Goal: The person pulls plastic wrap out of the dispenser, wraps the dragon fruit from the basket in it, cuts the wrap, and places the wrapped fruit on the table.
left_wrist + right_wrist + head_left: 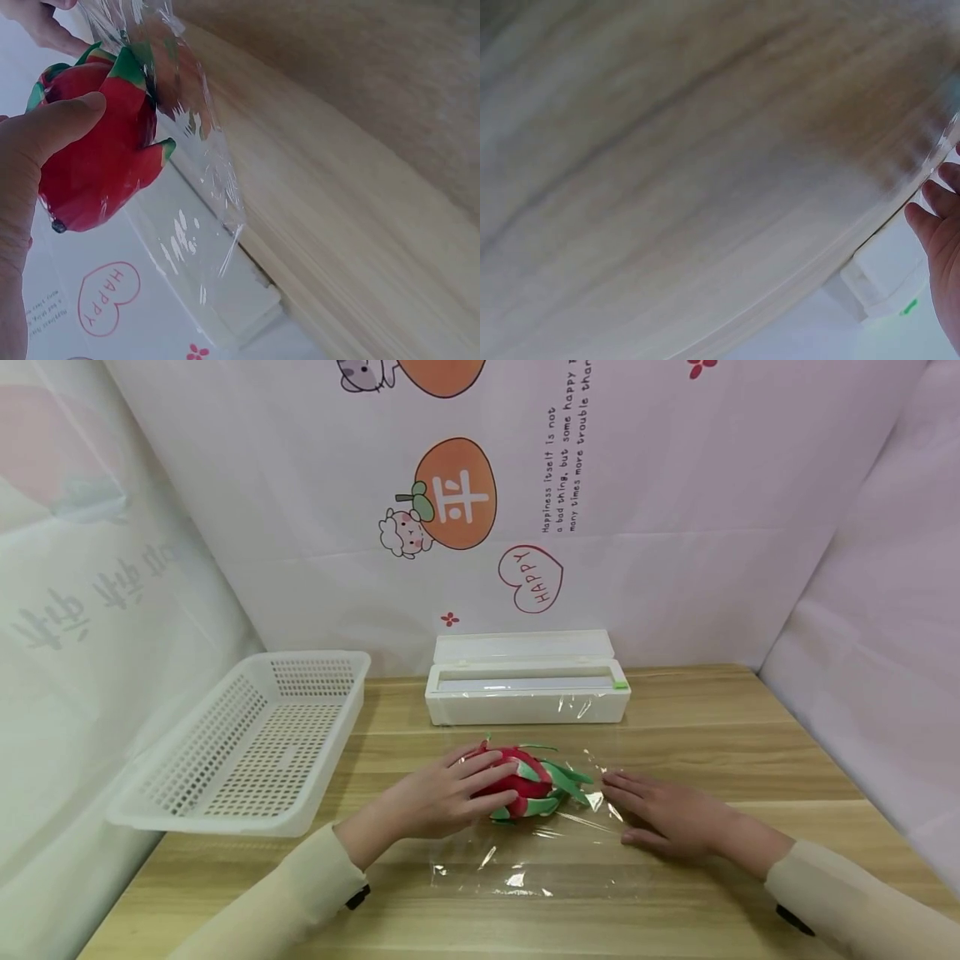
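Observation:
A red dragon fruit (525, 781) with green scales lies on a sheet of clear cling film (517, 868) spread over the table. My left hand (450, 793) holds the fruit from its left side, fingers over the top; its thumb (67, 124) lies against the red skin in the left wrist view. On the other side, my right hand (667, 814) lies low over the film's right edge, fingers extended and apart from the fruit. Whether those fingertips touch the film is hard to tell. The right wrist view shows only part of that hand (949, 232).
Behind the fruit stands a white cling film box (528, 706), its lid raised and a green slider at the right end. A white perforated basket (300, 760) sits at the left. Printed white cloth (660, 527) walls the back and sides of the wooden table (720, 727).

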`<move>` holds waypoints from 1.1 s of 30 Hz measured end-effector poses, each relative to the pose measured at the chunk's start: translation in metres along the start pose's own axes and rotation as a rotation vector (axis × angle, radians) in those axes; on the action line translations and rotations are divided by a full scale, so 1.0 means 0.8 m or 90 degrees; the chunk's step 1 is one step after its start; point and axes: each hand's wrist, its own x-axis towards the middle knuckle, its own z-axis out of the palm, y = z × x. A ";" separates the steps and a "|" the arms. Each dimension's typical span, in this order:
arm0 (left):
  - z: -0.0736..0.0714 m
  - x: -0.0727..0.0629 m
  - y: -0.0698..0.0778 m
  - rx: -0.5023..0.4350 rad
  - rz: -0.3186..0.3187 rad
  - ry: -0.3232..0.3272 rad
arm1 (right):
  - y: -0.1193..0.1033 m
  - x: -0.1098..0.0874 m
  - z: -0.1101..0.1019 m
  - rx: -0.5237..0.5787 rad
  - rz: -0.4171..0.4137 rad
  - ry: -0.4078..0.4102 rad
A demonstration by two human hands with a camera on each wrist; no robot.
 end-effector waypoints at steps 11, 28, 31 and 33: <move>-0.011 -0.022 0.004 -0.005 -0.017 0.011 | 0.000 -0.004 -0.001 -0.003 0.004 0.006; -0.021 -0.048 0.024 -0.048 -0.040 -0.040 | -0.003 -0.017 -0.002 -0.037 -0.045 0.064; -0.021 -0.053 0.028 -0.054 -0.035 -0.041 | -0.009 -0.019 -0.006 -0.050 -0.065 0.086; -0.021 -0.057 0.030 -0.062 -0.032 -0.039 | -0.014 -0.021 -0.010 -0.057 -0.075 0.099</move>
